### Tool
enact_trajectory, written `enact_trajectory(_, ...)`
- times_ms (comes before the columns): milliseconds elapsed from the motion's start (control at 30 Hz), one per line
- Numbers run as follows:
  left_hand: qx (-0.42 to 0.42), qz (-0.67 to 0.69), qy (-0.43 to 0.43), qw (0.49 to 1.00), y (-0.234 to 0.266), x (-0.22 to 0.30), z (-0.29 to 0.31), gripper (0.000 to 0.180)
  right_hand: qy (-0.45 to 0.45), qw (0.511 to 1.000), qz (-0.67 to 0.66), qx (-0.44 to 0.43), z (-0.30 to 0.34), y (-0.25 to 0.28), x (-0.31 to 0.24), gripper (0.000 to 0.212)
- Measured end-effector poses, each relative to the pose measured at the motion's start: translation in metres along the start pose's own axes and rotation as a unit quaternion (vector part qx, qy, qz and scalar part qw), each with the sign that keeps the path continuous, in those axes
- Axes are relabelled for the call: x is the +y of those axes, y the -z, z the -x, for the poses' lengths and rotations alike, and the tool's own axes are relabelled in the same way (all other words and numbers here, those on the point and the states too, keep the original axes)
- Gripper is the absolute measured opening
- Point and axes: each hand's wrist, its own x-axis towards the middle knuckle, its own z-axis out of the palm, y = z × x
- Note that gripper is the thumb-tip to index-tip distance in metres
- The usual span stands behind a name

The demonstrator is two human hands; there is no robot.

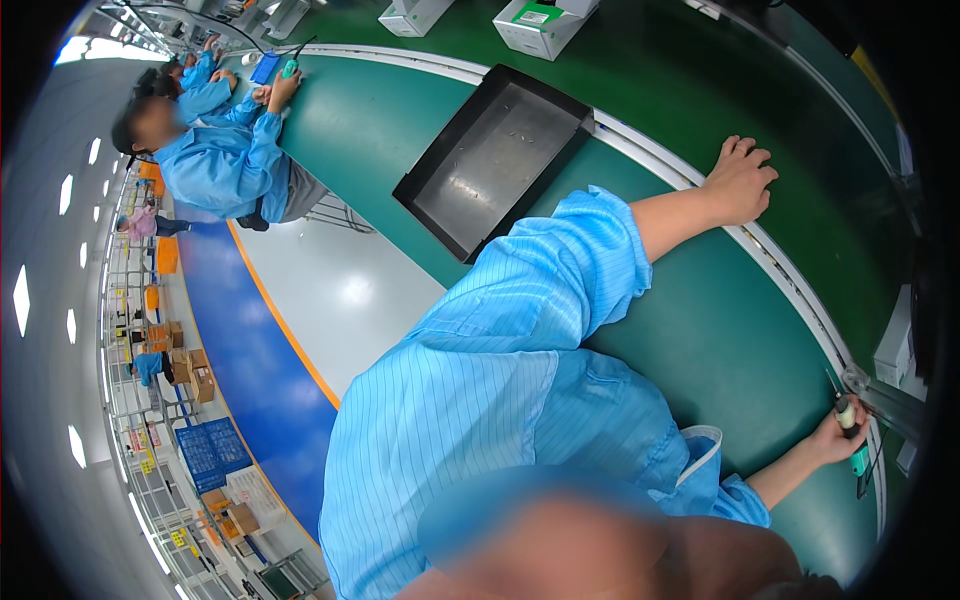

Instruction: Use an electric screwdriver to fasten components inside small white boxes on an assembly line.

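My left hand (742,180) reaches over the white rail onto the dark green belt. Its fingers are apart and loosely bent, with nothing seen in them. Lower at the right, my right hand (838,436) is closed around an electric screwdriver (847,414), which has a pale collar, a black and green body and a thin bit pointing up. Part of its body is hidden by my fingers. A shallow black tray (495,160) lies on the green worktop (740,370), to the left of my left arm; a few tiny bits are scattered inside it.
White boxes (545,30) stand on the belt (660,85) at the top, and another white box (893,345) is at the right. A metal post (890,405) rises beside my right hand. Co-workers in blue (215,165) sit along the worktop at upper left, one holding a green tool.
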Motion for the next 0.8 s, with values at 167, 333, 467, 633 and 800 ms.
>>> enact_trajectory(167,-0.007,0.0,-0.009,1.0,0.001,0.0,0.0,0.032,-0.003,1.0,-0.006,-0.014,0.0,0.002,0.0,0.007)
enact_trajectory(333,-0.007,-0.02,-0.013,1.0,0.002,0.0,0.0,0.035,0.006,1.0,0.014,0.024,0.002,-0.005,0.0,0.009)
enact_trajectory(467,0.025,-0.129,-0.045,0.99,-0.007,-0.009,-0.003,0.034,0.045,0.992,0.094,0.068,-0.001,0.001,-0.006,0.012)
enact_trajectory(633,-0.086,-0.071,0.003,0.994,0.014,0.011,-0.01,0.036,0.096,0.975,0.134,0.146,0.024,-0.029,0.016,0.028)
enact_trajectory(800,-0.068,-0.074,0.006,0.995,0.023,0.028,-0.011,0.034,0.095,0.983,0.141,0.075,-0.005,-0.025,0.009,0.006)
